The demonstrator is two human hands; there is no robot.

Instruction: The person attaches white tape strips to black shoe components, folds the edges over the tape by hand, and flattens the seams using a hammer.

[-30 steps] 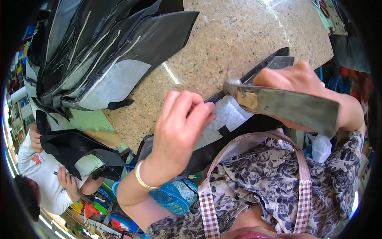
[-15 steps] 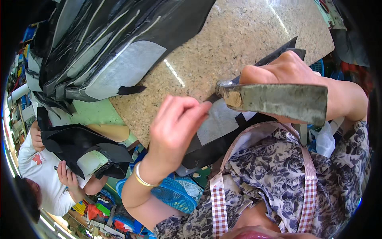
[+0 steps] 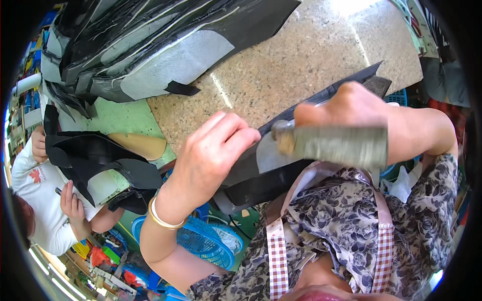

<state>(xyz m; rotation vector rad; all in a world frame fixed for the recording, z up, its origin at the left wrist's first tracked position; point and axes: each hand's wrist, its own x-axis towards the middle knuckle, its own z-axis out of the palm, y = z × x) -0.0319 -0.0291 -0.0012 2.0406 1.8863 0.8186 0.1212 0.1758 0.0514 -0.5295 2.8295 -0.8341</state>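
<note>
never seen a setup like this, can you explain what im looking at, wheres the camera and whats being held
There's no machine here: these are a person's own two bare hands. Each picture comes from one wide camera worn on the head, looking down, so straight edges bend near the rim.

The right hand grips a hammer-like tool with a broad metal head, blurred here. The left hand has its fingertips at the edge of a black piece with a pale patch; whether they pinch it is hard to tell.

On the speckled stone slab, toward the upper left, lies a pile of black pieces. At the left, another person holds black material.
</note>
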